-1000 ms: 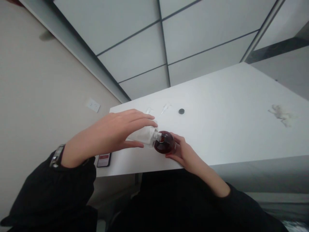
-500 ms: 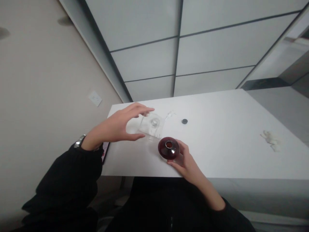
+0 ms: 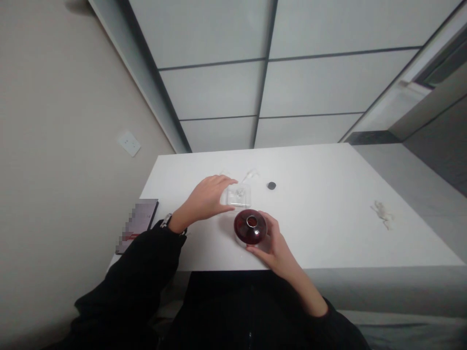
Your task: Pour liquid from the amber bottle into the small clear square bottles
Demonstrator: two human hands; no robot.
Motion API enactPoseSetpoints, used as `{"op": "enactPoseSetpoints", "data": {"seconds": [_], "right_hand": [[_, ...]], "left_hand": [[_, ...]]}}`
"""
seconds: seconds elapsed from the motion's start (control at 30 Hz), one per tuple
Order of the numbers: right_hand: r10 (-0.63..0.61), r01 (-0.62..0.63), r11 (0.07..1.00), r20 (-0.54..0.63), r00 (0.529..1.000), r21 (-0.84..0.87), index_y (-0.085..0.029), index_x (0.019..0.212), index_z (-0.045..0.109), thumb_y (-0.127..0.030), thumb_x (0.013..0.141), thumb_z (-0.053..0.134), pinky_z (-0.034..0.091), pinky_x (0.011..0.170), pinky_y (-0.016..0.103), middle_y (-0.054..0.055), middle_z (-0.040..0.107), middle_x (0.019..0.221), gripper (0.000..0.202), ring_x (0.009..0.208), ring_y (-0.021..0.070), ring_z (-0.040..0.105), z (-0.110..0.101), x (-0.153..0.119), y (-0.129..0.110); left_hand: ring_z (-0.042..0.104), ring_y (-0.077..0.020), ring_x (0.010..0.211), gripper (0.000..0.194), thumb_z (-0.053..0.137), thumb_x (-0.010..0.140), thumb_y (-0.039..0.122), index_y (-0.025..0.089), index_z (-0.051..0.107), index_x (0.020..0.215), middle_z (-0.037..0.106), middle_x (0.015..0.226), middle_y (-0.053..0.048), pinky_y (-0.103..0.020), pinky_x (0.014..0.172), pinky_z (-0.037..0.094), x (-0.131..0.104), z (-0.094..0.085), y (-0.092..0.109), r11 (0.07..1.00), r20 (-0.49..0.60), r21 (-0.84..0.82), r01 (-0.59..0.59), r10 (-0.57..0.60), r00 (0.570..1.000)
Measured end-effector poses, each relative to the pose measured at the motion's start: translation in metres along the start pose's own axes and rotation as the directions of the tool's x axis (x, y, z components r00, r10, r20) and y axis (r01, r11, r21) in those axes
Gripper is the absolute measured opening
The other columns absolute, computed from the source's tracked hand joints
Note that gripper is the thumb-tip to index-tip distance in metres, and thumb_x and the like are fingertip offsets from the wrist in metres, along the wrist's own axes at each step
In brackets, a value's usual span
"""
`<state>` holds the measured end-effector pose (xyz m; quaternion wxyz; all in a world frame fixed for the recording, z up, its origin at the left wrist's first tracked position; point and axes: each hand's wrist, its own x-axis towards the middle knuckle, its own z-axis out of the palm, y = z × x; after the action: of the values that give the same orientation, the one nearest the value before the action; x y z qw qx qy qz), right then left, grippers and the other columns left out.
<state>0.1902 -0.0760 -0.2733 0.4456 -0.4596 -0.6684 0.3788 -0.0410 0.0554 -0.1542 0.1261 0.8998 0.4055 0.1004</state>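
Note:
A dark red, rounded glass bottle (image 3: 250,227) with a small round mouth on top stands near the front of the table. My right hand (image 3: 274,243) is wrapped round its right side, thumb in front and fingers behind. Farther back lies a small clear plastic box (image 3: 239,195), with something clear and round showing in it. My left hand (image 3: 211,198) reaches in from the left, thumb and fingers spread apart at the near and far edges of the box's left end. Whether the fingertips touch the box is hard to see.
A small dark round disc (image 3: 271,185) lies on the white table (image 3: 321,209). Crumpled clear film (image 3: 251,175) sits behind the box. A flat dark device (image 3: 144,216) rests at the left edge, and a pale crumpled piece (image 3: 382,214) lies far right.
My left hand has come forward and right, its fingers closer together about the box. The box was blurred and looked larger before. My right hand keeps its hold on the bottle; the view has shifted.

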Motion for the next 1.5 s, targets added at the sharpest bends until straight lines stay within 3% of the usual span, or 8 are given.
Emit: {"op": "enactPoseSetpoints", "data": {"seconds": [0.2,0.47,0.7,1.0,1.2,1.3,1.4,1.5], "right_hand": [[0.023,-0.023,1.0,-0.006,1.0,-0.012,-0.026,0.16,0.038,-0.053,0.089,0.084,0.052,0.122,0.057,0.02,0.056,0.159,0.088,0.148,0.0346,0.058,0.0,0.001,-0.002],[0.038,-0.043,0.996,-0.066,0.997,-0.074,-0.026,0.154,0.049,-0.047,0.083,0.089,0.055,0.119,0.055,0.017,0.064,0.153,0.084,0.142,0.0354,0.064,0.0,0.004,-0.006],[0.047,-0.063,0.989,-0.117,0.992,-0.137,-0.024,0.151,0.054,-0.047,0.083,0.089,0.056,0.116,0.057,0.016,0.07,0.145,0.079,0.136,0.0363,0.068,-0.014,0.009,-0.006],[0.081,-0.106,0.974,-0.127,0.989,-0.201,-0.023,0.151,0.052,-0.049,0.082,0.089,0.056,0.112,0.062,0.018,0.07,0.146,0.082,0.134,0.0386,0.069,-0.037,0.035,0.006],[0.058,-0.084,0.971,-0.117,0.991,-0.225,-0.025,0.155,0.048,-0.046,0.082,0.089,0.057,0.11,0.065,0.019,0.069,0.146,0.087,0.132,0.0405,0.07,-0.045,0.057,0.022],[0.033,-0.061,0.96,-0.108,0.994,-0.273,-0.025,0.161,0.043,-0.049,0.085,0.086,0.055,0.114,0.064,0.019,0.065,0.153,0.09,0.137,0.0389,0.067,-0.047,0.063,0.024],[0.016,-0.055,0.926,-0.107,0.994,-0.374,-0.027,0.167,0.035,-0.055,0.082,0.088,0.049,0.123,0.059,0.018,0.053,0.166,0.105,0.15,0.0352,0.056,-0.065,0.059,0.029],[0.044,-0.144,0.848,-0.203,0.978,-0.51,-0.027,0.166,0.04,-0.059,0.095,0.073,0.044,0.127,0.059,0.016,0.053,0.167,0.085,0.153,0.0315,0.053,-0.114,0.041,0.039]], "left_hand": [[0.067,-0.0403,0.13,0.056,0.084,0.088,0.045,0.02,0.068,0.135,0.076,0.134,-0.017,-0.057,0.114,0.049,-0.004,0.012,-0.009,0.997,0.036,0.071,-0.021,0.019,0.999],[0.068,-0.0412,0.129,0.063,0.091,0.081,0.038,0.018,0.066,0.136,0.074,0.136,-0.019,-0.057,0.113,0.051,-0.011,0.012,-0.014,0.994,0.042,0.111,-0.024,0.02,0.999],[0.067,-0.0403,0.128,0.064,0.092,0.082,0.037,0.017,0.065,0.136,0.073,0.135,-0.018,-0.057,0.112,0.051,-0.02,0.013,-0.02,0.995,0.011,0.101,0.004,-0.005,1.0],[0.061,-0.0384,0.14,0.095,0.095,0.08,0.05,0.019,0.047,0.156,0.063,0.154,-0.019,-0.056,0.12,0.049,-0.038,0.028,-0.043,1.0,-0.081,0.02,0.02,-0.018,0.997],[0.065,-0.032,0.137,0.069,0.081,0.093,0.052,0.022,0.055,0.149,0.068,0.149,-0.013,-0.049,0.117,0.053,-0.036,0.034,-0.046,0.998,-0.092,-0.055,0.011,-0.016,0.996],[0.068,-0.0335,0.133,0.061,0.073,0.097,0.056,0.021,0.059,0.145,0.071,0.144,-0.014,-0.052,0.114,0.055,-0.033,0.036,-0.048,0.995,-0.096,-0.099,-0.014,0.004,0.995],[0.068,-0.038,0.131,0.065,0.067,0.097,0.065,0.019,0.061,0.143,0.071,0.142,-0.017,-0.058,0.113,0.055,-0.03,0.04,-0.056,0.991,-0.118,-0.132,-0.015,-0.001,0.993],[0.068,-0.0396,0.13,0.071,0.066,0.094,0.073,0.022,0.062,0.143,0.072,0.142,-0.015,-0.059,0.113,0.055,-0.028,0.045,-0.066,0.989,-0.124,-0.146,-0.004,-0.014,0.992]]}}
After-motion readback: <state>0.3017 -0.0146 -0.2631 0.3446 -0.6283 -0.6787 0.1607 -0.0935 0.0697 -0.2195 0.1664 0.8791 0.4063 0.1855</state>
